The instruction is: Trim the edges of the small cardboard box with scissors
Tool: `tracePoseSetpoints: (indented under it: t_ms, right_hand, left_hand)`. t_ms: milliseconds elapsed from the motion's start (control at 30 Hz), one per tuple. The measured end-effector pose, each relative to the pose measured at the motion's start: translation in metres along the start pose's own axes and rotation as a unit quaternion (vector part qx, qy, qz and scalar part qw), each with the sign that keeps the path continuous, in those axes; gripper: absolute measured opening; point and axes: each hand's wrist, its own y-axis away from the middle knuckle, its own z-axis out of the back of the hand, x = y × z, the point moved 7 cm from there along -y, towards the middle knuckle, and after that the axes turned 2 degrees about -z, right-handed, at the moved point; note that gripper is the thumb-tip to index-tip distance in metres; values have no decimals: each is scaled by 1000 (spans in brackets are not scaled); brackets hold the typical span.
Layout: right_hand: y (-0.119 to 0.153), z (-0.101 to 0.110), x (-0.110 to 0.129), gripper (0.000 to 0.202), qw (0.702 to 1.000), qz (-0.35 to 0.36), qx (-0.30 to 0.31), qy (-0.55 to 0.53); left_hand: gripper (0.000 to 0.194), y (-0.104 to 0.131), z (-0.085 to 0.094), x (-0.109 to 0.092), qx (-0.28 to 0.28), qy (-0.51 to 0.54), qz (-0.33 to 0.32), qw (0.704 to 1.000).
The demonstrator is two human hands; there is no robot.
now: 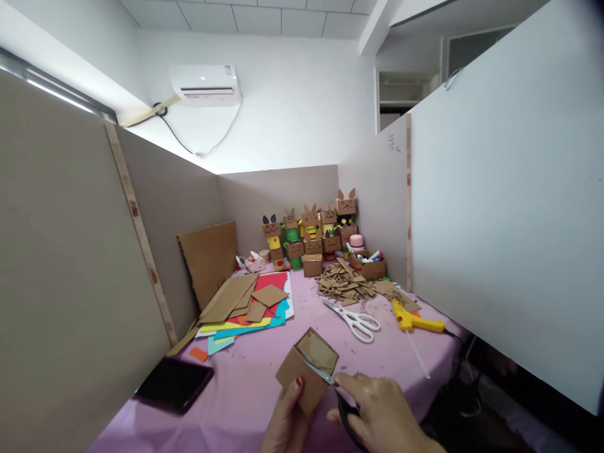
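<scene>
A small open cardboard box (301, 376) is held in my left hand (285, 412), its thumb with a red nail pressed on the outer side. The box is tilted so that its opening faces up and away from me. My right hand (377, 406) is closed on black-handled scissors (348, 415). Their metal blades lie against the near rim of the box, by its opening. Whether the blades are cutting cannot be made out. White-handled scissors (361, 326) lie on the table just beyond my right hand.
A yellow glue gun (418, 319) with a glue stick lies at right. Cardboard scraps (344, 283) are heaped behind the white scissors. Coloured paper and cardboard sheets (231, 299) lie at left, near a black tablet (174, 382). Several cardboard animal figures (311, 217) stand at the back. Partitions enclose the table.
</scene>
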Motion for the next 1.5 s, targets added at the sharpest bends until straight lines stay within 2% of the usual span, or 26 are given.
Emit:
tracePoseSetpoints:
  t_ms: [133,333,467,600,1000,1200,1500]
  right_hand:
    - [1,3,2,29,1000,1,-4,8]
    - [-2,11,8,37,999,-18,8,48]
    - [-3,14,11,41,999,3,-7,52]
    - [-2,12,9,32,998,22,-18,54]
    - [-4,9,5,31,998,38,-27,33]
    - [-4,13,8,29,997,38,-47,56]
    - [-9,6,8,27,997,31,-36,54]
  left_hand:
    - [49,-1,4,0,-1,-10,-2,1000]
    - [55,-6,10,2,60,-20,-20,998]
    - [53,-9,10,1,82,-23,-29,996]
    - [48,-9,11,3,74,-24,-20,997]
    - [43,-7,10,1,77,-17,-20,997]
    - [56,-9,5,3,115,-44,-23,992]
    - [57,-11,8,4,105,-62,-23,992]
